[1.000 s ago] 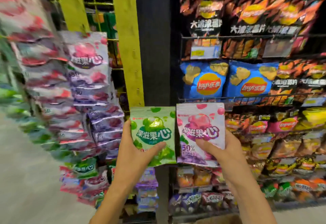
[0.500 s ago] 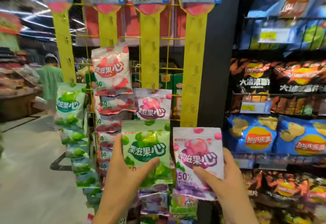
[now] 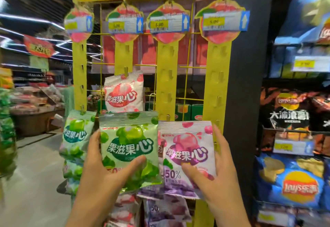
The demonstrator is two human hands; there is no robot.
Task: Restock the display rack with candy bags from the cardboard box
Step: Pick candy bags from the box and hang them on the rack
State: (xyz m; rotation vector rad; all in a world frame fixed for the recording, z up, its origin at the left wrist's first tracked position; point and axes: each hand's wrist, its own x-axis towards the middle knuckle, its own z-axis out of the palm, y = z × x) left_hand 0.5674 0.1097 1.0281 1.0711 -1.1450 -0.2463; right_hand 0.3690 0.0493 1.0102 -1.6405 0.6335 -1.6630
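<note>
My left hand [image 3: 100, 176] grips a green candy bag [image 3: 128, 146] by its lower left, thumb across the front. Beside it my right hand [image 3: 214, 176] grips a purple-and-pink candy bag [image 3: 187, 153] by its lower right. Both bags are upright in front of the yellow display rack [image 3: 166, 76], which has several hanging strips. A red-and-white bag [image 3: 124, 92] hangs on the second strip, and a green bag [image 3: 76, 133] hangs on the leftmost strip. More purple bags [image 3: 166, 210] hang below my hands. The upper hooks of the two right strips are bare. The cardboard box is not in view.
Price tags [image 3: 167, 24] hang at the top of each strip. A black post [image 3: 250, 101] stands right of the rack, then wire shelves of chip bags [image 3: 294, 182]. An aisle floor [image 3: 35, 173] opens to the left, with blurred produce stands [image 3: 30, 105] beyond.
The view has swung left and upward, bringing the top of the rack into frame. Both hands have lifted their bags higher in front of the strips, still holding them side by side.
</note>
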